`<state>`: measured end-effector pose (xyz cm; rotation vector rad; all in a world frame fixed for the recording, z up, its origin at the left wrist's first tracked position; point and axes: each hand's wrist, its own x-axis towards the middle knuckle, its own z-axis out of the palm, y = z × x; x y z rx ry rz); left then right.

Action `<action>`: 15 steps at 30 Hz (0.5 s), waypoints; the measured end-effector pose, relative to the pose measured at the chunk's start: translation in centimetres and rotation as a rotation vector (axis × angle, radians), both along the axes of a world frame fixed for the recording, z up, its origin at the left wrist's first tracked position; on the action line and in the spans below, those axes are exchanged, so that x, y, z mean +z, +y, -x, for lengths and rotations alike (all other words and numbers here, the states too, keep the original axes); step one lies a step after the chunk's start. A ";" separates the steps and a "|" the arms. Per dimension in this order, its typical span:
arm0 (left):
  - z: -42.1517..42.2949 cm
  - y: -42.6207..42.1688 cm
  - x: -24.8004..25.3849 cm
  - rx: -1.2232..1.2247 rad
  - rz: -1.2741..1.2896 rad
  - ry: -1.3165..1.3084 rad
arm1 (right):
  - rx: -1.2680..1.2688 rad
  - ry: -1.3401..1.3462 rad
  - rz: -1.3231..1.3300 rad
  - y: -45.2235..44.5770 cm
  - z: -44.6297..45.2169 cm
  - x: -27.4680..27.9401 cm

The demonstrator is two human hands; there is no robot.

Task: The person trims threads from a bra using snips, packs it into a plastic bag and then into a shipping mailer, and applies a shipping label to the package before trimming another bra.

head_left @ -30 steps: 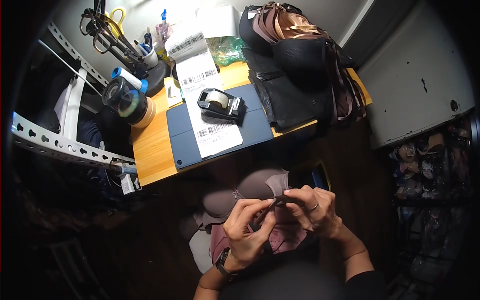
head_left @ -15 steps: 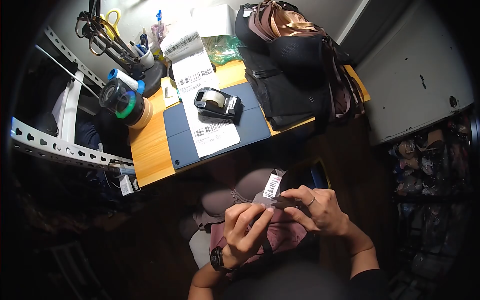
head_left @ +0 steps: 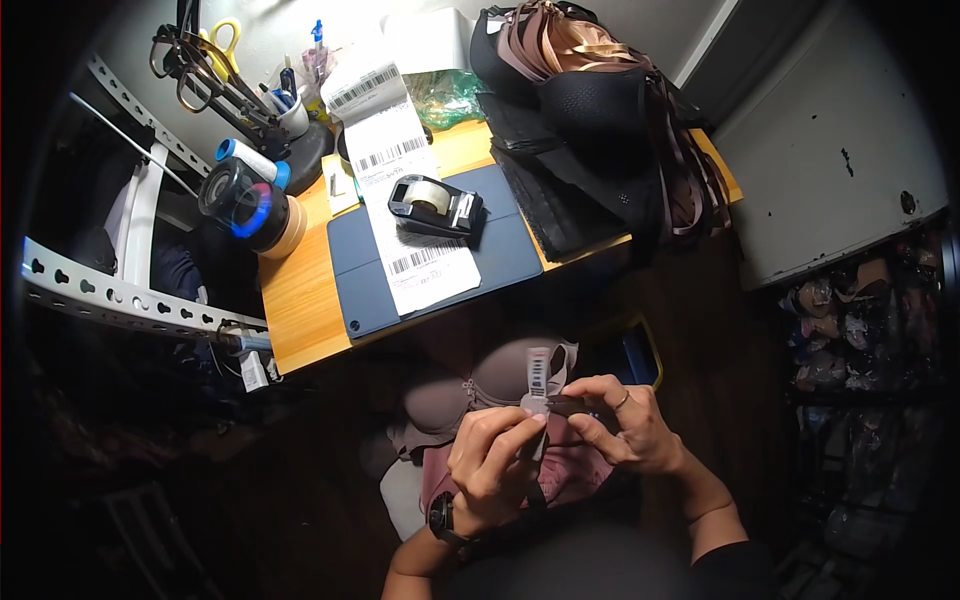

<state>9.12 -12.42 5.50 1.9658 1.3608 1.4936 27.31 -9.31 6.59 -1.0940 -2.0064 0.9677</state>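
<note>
A mauve-grey bra (head_left: 505, 372) lies across my lap, its cups toward the desk. A white printed care label (head_left: 537, 370) stands up from the fabric in front of my fingertips. My left hand (head_left: 490, 455) pinches the label's lower end and the fabric at its base between thumb and fingers. My right hand (head_left: 628, 425), with a ring on one finger, is closed just right of the label. Between its thumb and index finger is a narrow dark piece, too dim to identify. Pink fabric (head_left: 575, 465) lies beneath both hands.
On the wooden desk (head_left: 300, 335) are a tape dispenser (head_left: 432, 205), a barcode-printed paper strip (head_left: 435, 280) and a dark blue folder (head_left: 355, 285). Black and tan bras (head_left: 600, 105) are piled at right. A black round device (head_left: 245, 210) and a scissors holder stand left. A metal shelf (head_left: 130, 295) borders the left.
The label has turned from tilted to nearly upright, its face angled differently. My left hand has shifted slightly; my right hand stays close beside it. The light on the round device went from green to blue.
</note>
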 end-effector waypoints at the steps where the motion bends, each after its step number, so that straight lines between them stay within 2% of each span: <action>1: 0.0 0.0 0.0 -0.003 0.000 0.001 | -0.003 0.010 0.013 0.0 0.0 0.1; 6: -0.1 0.0 -0.1 -0.002 -0.001 -0.004 | -0.008 -0.030 0.000 0.1 -0.2 -0.1; 8: -0.2 0.0 -0.1 0.005 -0.004 -0.018 | -0.064 0.024 -0.093 0.1 -0.1 -0.6; 11: -0.2 0.1 0.0 0.017 -0.012 -0.020 | -0.089 0.021 -0.060 -0.1 0.1 -0.1; 15: -0.3 0.2 0.1 0.034 -0.021 -0.016 | -0.037 -0.039 -0.107 -0.1 0.3 -0.3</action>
